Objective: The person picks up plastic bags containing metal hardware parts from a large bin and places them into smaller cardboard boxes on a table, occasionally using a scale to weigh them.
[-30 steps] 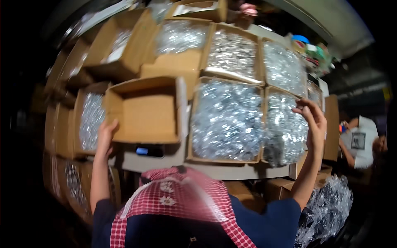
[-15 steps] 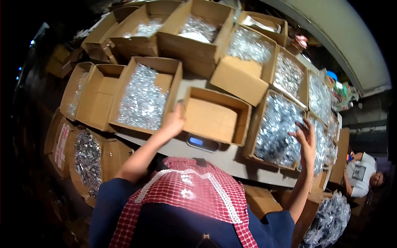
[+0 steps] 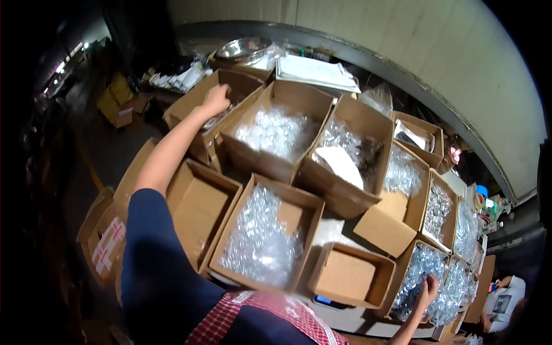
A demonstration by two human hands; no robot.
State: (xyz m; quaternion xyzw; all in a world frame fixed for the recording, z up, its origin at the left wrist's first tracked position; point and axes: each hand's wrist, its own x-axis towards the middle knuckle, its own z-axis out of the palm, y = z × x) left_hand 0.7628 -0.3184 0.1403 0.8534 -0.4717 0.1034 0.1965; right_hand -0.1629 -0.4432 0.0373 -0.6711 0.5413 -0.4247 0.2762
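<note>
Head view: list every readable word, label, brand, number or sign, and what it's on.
None readable.
Red-and-white tape, lower left: marks blurred.
Paper stack: print too faint.
Blue screen under the small box: partly hidden, no clear digits.
Co-worker's shirt: dark print too small.

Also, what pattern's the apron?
The apron is red and white check, best seen in the head view.

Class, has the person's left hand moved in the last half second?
Yes: the left hand has gone from beside the small empty box, leftward and farther forward, to the leftmost tall open box.
</note>
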